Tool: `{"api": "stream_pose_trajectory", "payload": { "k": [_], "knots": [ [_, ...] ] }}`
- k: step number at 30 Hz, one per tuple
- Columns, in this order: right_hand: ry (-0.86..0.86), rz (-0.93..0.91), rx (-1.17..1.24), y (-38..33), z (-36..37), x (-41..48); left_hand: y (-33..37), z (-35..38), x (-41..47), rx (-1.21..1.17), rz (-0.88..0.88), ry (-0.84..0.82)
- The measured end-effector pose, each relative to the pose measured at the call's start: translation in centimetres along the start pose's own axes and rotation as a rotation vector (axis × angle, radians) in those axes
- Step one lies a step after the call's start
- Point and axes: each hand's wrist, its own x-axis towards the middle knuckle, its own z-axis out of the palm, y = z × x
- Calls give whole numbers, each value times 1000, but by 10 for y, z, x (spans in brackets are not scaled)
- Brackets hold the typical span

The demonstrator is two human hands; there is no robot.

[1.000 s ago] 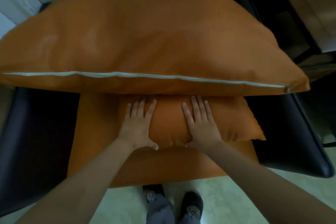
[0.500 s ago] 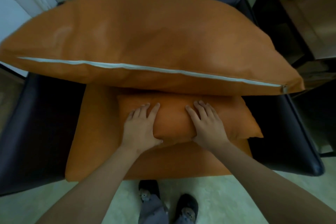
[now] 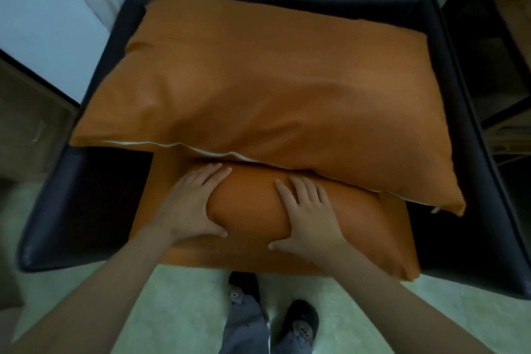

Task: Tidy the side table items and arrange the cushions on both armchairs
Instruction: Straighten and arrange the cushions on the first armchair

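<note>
A black armchair fills the view. On its seat lies a flat orange seat cushion. A small orange cushion rests on it near the front. A large orange cushion with a white zip along its lower edge leans over the back and overlaps the small one. My left hand presses the small cushion's left end, fingers spread. My right hand grips its top right of centre, thumb hooked under the front edge.
A white door or wall panel stands at the left. Dark shelving is to the right of the chair. Pale floor and my two dark shoes lie below the seat's front edge.
The large cushion has tipped back into the chair, uncovering the chair's black back rim. Both hands have shifted on the small cushion and squeeze it between them; the view tilted.
</note>
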Motion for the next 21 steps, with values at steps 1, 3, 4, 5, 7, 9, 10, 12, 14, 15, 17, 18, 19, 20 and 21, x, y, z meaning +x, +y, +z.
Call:
{"api": "stream_pose_trajectory", "payload": {
  "k": [1, 3, 4, 5, 7, 9, 10, 12, 14, 15, 17, 18, 19, 20, 21],
  "knots": [
    [-15, -27, 44, 8, -4, 3, -1, 3, -4, 0, -36, 65],
    [-42, -40, 139, 23, -12, 6, 1, 21, -25, -123, -264, 271],
    [-41, -31, 162, 30, -14, 7, 9, 35, -39, -257, -439, 374],
    [-37, -16, 178, 35, -15, 8, 20, 50, -51, -406, -609, 461],
    [-42, 12, 194, 40, -14, 7, 50, 76, -65, -601, -843, 595],
    [-52, 21, 221, 40, -12, 7, 73, 94, -64, -814, -981, 675],
    [-52, 22, 238, 40, -13, 8, 81, 100, -60, -984, -1057, 690],
    [-63, 29, 259, 41, -15, 10, 99, 105, -49, -1429, -1158, 661],
    [-86, 50, 258, 43, -17, 14, 120, 104, -40, -1813, -1064, 510],
    [-97, 63, 257, 44, -18, 16, 131, 102, -36, -1940, -1011, 412],
    [-116, 83, 255, 45, -20, 20, 142, 100, -26, -2086, -979, 331],
    [-125, 92, 257, 45, -21, 22, 145, 99, -23, -2120, -991, 343],
    [-133, 99, 258, 45, -22, 24, 145, 100, -21, -2130, -1009, 378],
    [-141, 102, 252, 45, -22, 24, 145, 101, -21, -2122, -1027, 437],
    [-149, 104, 244, 44, -22, 25, 145, 102, -21, -2099, -1049, 498]
  ]
}}
